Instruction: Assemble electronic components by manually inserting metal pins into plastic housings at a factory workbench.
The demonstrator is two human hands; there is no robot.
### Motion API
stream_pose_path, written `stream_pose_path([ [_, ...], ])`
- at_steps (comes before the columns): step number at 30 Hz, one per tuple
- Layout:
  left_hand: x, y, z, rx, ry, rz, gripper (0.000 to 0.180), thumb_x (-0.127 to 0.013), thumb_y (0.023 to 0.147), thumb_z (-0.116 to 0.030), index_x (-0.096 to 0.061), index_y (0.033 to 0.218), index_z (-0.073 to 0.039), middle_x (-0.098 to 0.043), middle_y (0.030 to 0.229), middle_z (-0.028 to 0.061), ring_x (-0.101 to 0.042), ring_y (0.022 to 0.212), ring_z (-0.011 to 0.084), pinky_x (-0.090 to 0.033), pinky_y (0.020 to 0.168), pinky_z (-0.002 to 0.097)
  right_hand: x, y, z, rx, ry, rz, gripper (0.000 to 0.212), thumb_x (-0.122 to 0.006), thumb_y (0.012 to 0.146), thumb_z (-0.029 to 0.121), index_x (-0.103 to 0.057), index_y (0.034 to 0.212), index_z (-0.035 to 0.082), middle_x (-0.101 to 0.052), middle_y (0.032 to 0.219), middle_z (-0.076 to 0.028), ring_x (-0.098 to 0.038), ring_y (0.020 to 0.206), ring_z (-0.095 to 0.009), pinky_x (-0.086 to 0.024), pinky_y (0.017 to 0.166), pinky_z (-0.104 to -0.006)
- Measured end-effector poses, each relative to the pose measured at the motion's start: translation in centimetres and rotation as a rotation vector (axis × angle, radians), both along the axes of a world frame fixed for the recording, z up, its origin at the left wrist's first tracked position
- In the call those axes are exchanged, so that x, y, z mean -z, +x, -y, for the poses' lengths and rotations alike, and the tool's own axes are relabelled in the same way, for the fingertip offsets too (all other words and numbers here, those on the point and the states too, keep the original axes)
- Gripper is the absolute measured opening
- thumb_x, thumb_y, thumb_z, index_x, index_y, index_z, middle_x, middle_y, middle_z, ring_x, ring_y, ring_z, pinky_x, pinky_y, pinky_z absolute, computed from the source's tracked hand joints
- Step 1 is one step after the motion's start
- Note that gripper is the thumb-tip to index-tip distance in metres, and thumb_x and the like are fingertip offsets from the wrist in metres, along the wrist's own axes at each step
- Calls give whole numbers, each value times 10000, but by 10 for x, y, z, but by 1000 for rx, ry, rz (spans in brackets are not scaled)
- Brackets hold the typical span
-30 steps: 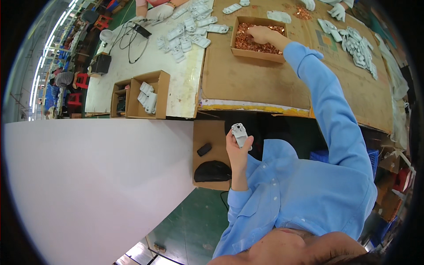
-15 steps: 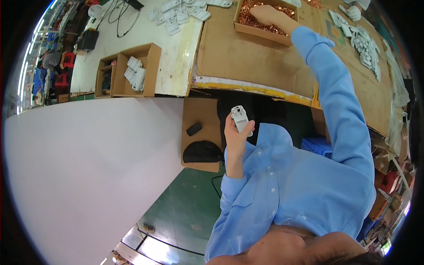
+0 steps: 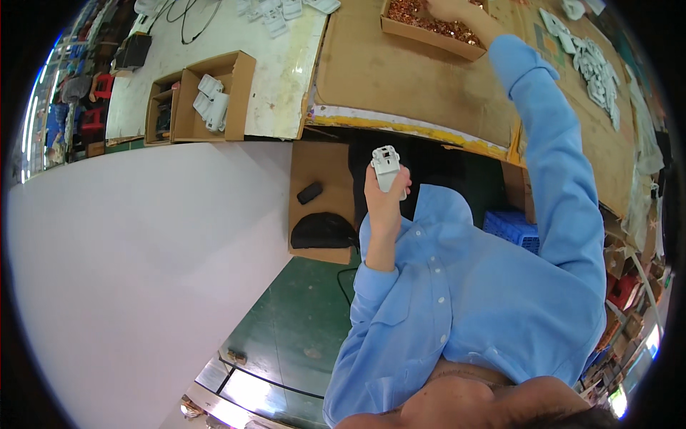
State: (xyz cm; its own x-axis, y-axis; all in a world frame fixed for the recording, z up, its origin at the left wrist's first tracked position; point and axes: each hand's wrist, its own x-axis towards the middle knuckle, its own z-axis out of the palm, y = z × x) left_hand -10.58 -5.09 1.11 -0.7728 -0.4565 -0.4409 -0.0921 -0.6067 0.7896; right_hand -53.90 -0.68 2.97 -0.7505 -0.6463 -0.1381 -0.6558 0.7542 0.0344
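My left hand (image 3: 386,204) is closed around a white plastic casing (image 3: 386,166), held upright in front of my body below the table edge. The casing's upper end has a small dark square opening. My right arm stretches out to a shallow cardboard tray (image 3: 433,41) at the far side of the table. Small shiny copper-coloured parts (image 3: 409,13) fill that tray. Over them reaches my right hand (image 3: 461,13), cut by the picture's top edge, its fingers hidden from sight.
White casings (image 3: 594,75) lie heaped on the table at right. To the left, a cardboard box (image 3: 239,96) holds more white casings, with loose ones behind it. A blue crate (image 3: 511,227) stands under the table. A black pouch (image 3: 324,232) lies on cardboard below.
The view has shifted, so the table sits higher in the picture. My right hand has moved slightly rightward over the tray. My left hand still holds the casing, now turned more upright.
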Motion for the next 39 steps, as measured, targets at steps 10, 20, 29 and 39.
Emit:
stream_pose_path([
  [10, -19, -7, -10, 93, 45, -170, 377, -391, 976, -197, -416, 1317, -37, -598, 1130, 130, -635, 860, 189, -564, 742, 356, -101, 196, -79, -660, -1140, 168, 141, -596, 880, 190, -616, 879, 50, -647, 835, -180, -635, 821, -338, -497, 700, -415],
  [20, -35, 25, -72, 347, -186, -412, 459, -276, 1022, -290, -383, 1404, -58, -517, 1317, 66, -507, 1218, 173, -404, 1020, 323, -61, 387, -147, -102, -803, -92, 88, -604, 877, 134, -574, 880, 52, -538, 865, -93, -587, 715, -281, -471, 614, -392],
  [29, -38, 50, -109, 467, -242, -432, 550, -315, 985, -355, -375, 1413, -15, -500, 1317, 104, -480, 1221, 202, -375, 1027, 331, -43, 431, -184, 157, -994, -107, 161, -665, 840, 153, -569, 931, 61, -552, 894, -87, -607, 731, -268, -486, 626, -360],
  [39, -35, 50, -118, 554, -599, -298, 224, -494, 981, -95, -607, 1134, 25, -634, 796, 31, -529, 661, 58, -416, 587, 206, -49, 447, -222, 251, -915, 6, 229, -685, 835, 164, -542, 979, 56, -578, 915, -97, -622, 734, -279, -497, 618, -358],
])
